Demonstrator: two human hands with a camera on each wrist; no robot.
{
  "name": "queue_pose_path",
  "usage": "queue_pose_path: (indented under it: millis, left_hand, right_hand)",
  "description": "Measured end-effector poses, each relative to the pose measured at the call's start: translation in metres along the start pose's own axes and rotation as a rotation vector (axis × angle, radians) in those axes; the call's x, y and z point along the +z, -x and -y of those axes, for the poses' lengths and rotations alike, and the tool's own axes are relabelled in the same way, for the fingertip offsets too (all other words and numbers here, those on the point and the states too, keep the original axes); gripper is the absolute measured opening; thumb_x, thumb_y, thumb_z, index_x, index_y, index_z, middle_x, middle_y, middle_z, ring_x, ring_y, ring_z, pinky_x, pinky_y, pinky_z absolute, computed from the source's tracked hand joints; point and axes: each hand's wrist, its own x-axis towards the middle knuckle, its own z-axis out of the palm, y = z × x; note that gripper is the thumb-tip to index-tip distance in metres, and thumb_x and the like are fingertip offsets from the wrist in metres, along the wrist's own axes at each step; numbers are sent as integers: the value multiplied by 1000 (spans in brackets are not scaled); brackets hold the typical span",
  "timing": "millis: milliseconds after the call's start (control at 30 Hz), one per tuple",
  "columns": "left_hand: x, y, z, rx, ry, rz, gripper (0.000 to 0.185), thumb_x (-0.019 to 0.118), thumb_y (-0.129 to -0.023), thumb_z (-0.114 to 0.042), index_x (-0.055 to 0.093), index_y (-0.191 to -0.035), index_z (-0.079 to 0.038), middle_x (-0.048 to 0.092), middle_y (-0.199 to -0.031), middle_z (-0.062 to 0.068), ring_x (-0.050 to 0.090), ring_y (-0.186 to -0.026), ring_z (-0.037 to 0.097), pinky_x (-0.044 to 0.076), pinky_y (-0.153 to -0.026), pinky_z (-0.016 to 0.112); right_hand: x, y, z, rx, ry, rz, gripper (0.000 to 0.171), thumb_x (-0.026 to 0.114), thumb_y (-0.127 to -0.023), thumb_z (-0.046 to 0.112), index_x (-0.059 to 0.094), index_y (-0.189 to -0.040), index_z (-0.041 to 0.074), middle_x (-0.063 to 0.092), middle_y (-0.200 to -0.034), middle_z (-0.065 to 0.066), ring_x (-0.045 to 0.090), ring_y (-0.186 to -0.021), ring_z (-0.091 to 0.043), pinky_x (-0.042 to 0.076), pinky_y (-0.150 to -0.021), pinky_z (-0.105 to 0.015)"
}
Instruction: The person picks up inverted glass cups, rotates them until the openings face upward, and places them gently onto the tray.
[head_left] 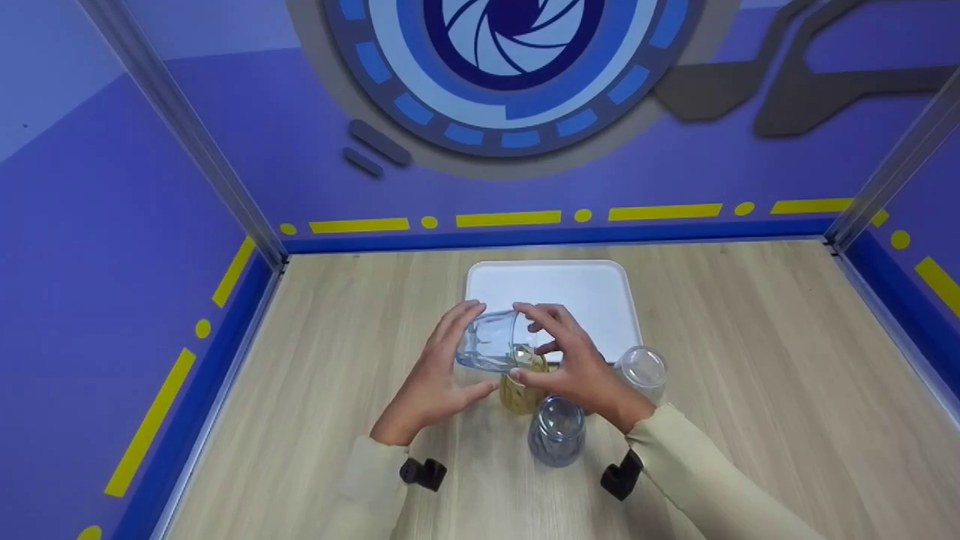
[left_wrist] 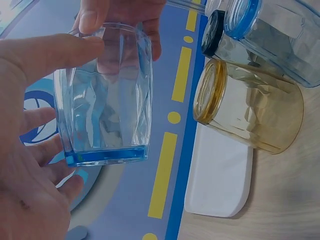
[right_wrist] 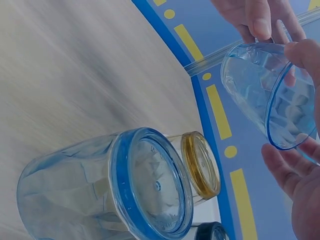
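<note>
Framing the held glass (head_left: 487, 341) and wood-grain table (head_left: 337, 330): 3 purple walls (head_left: 600, 176)

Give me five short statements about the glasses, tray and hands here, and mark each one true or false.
The left hand and right hand hold one pale-blue glass. True.
The pale-blue glass's mouth faces the left hand. False: it faces the right hand.
A white tray lies beyond the yellow glass. True.
The yellow glass stands on the white tray. False: it stands on the table.
The blue glass nearest the person stands upside down. True.
</note>
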Motion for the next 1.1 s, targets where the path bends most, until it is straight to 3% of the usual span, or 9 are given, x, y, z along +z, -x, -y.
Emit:
queue_pose_path:
  millis: [467, 1100]
  left_hand:
    - [3, -4, -9, 43, -68, 3, 90, 82, -77, -27, 29, -151, -25, 26, -157, 0, 28, -145, 22, 31, -115, 51]
    - [14, -12, -16, 61, -169, 6, 90, 82, -76, -27, 31, -150, -24, 30, -155, -2, 31, -143, 19, 32, -114, 51]
  right_hand:
    - [2, 0, -2, -27, 24, -38, 84, 83, -75, 33, 39, -145, 38, 45, -134, 1, 53, -118, -22, 56, -88, -32]
    - [2, -1, 1, 2, 46, -42, 84, 83, -74, 38, 40, -146, 32, 45, -136, 3, 52, -117, -17, 56, -87, -27]
